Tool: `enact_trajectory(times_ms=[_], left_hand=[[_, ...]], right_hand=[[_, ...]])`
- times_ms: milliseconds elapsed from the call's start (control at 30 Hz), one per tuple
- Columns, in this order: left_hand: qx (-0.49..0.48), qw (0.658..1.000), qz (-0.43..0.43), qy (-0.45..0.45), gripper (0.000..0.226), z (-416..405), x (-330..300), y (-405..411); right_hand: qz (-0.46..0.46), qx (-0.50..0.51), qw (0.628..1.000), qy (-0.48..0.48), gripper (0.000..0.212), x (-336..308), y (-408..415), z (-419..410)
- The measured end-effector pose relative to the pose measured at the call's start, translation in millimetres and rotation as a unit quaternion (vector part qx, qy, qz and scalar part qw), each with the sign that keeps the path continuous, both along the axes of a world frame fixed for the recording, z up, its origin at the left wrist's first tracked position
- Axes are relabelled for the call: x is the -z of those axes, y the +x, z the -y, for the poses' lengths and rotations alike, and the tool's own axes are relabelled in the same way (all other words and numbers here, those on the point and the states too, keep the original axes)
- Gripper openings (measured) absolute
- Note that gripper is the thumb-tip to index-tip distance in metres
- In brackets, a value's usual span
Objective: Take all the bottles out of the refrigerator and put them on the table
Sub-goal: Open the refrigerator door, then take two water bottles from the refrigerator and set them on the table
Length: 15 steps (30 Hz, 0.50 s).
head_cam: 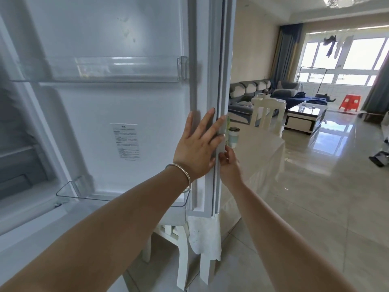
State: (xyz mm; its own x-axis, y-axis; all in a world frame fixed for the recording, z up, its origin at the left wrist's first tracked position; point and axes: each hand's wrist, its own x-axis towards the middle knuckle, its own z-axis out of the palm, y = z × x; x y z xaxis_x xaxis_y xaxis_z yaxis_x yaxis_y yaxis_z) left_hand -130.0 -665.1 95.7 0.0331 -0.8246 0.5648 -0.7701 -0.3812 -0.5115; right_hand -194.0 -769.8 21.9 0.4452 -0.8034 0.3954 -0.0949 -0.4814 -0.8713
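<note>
Currently both hands are on the outer edge of the open refrigerator door (117, 106). Left hand (196, 147) lies flat on the inner liner, fingers straight and spread wide, fingertips reaching the grey door gasket (217, 102). A metal bangle (182, 174) sits on that wrist. Right hand (228, 163) is on the far side of the same edge, fingers curled round the door's rim, thumb against the gasket.

Upper door bin (101, 69) is clear plastic; can't make out any bottle in it through the blur. Lower door bin (69, 189) is partly hidden behind the left forearm, contents not readable. Fridge interior (16, 144) is only a sliver at the left, too blurred to tell shelves from contents.

Table (259, 152) with a white cloth sits right behind the door edge, close to it. On it, just past the edge, stands a pale green tin (233, 137); a taller item behind it is mostly hidden by the door. White chair (267, 112) at the table's far end, another chair (179, 245) below the door's bottom corner.

Tiled floor (326, 186) to the right is open, running to the sofa (252, 93), coffee table (305, 116) and red stool (350, 102).
</note>
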Motion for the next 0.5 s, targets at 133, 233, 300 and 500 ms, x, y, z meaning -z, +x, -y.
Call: enact_trajectory(times_ms=[133,233,300,500], left_hand=[[0.074,0.995,-0.044,-0.047,0.052,-9.1,-6.1,-5.7],[0.159,0.972,-0.097,-0.140,0.043,-27.1,-9.1,-4.4],[0.180,0.954,-0.122,-0.205,0.039,-47.0,-8.1,2.0],[0.077,0.940,-0.109,-0.314,0.026,-131.8,-11.0,24.2]], right_hand=[[0.068,0.118,0.989,-0.055,0.030,-10.9,-9.4,-26.5],[0.166,0.134,0.967,-0.140,0.023,-28.4,-8.5,-54.2],[0.206,0.110,0.954,-0.187,0.022,-40.2,-7.5,-75.2],[0.237,-0.030,0.920,-0.310,0.010,-57.7,20.5,-145.1]])
